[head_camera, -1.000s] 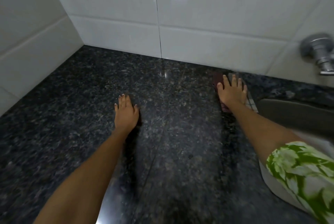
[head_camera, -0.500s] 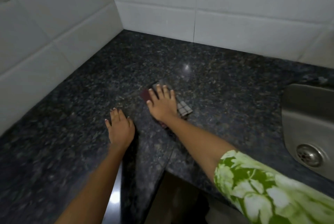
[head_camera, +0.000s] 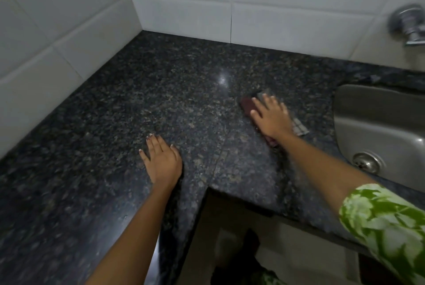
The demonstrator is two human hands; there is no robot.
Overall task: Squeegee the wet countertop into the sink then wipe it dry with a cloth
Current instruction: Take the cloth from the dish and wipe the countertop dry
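Note:
A dark speckled granite countertop (head_camera: 161, 91) fills the corner under white tiles. My right hand (head_camera: 271, 117) lies flat on a folded cloth (head_camera: 247, 104), dark red with a checked grey part (head_camera: 300, 129) showing on its right, and presses it onto the counter left of the steel sink (head_camera: 372, 121). Most of the cloth is hidden under the palm. My left hand (head_camera: 161, 160) rests flat on the counter near the front edge, fingers spread, with nothing in it. No squeegee is in view.
White tiled walls (head_camera: 57, 32) close the counter at the left and back. A chrome tap (head_camera: 409, 25) sticks out of the wall above the sink, whose drain (head_camera: 368, 161) is at the right. The counter's front edge steps inward at a notch (head_camera: 207, 190), with floor below.
My right hand slid the cloth from beside the sink leftward across the counter, then back to the right toward the sink. My left hand stayed planted on the counter.

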